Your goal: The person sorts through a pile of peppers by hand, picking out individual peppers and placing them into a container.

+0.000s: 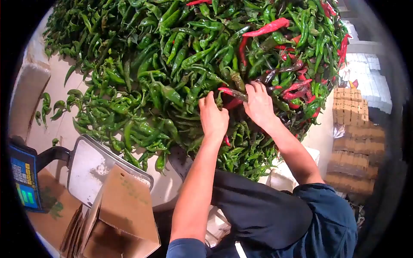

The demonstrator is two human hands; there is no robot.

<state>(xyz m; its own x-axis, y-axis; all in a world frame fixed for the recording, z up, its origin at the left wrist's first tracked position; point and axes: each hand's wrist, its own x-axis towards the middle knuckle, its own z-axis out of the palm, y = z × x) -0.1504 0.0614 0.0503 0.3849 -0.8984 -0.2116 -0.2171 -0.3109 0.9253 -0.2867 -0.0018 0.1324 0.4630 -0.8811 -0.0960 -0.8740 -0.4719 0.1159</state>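
Note:
A large heap of green chili peppers spreads in front of me, with both my hands at its near side. My left hand is closed, its thumb and fingers around a small dark green chili pepper. Beside it on the right, my right hand has its fingers curled at the end of a chili pepper that is part red, part dark. Just below the gap between the hands lies another red chili pepper, partly hidden.
On the left stands a scale with a metal pan and a lit display. An open cardboard box leans against the pan. Red chilies lie in the heap's right side. Stacked bundles of brown cartons stand at far right.

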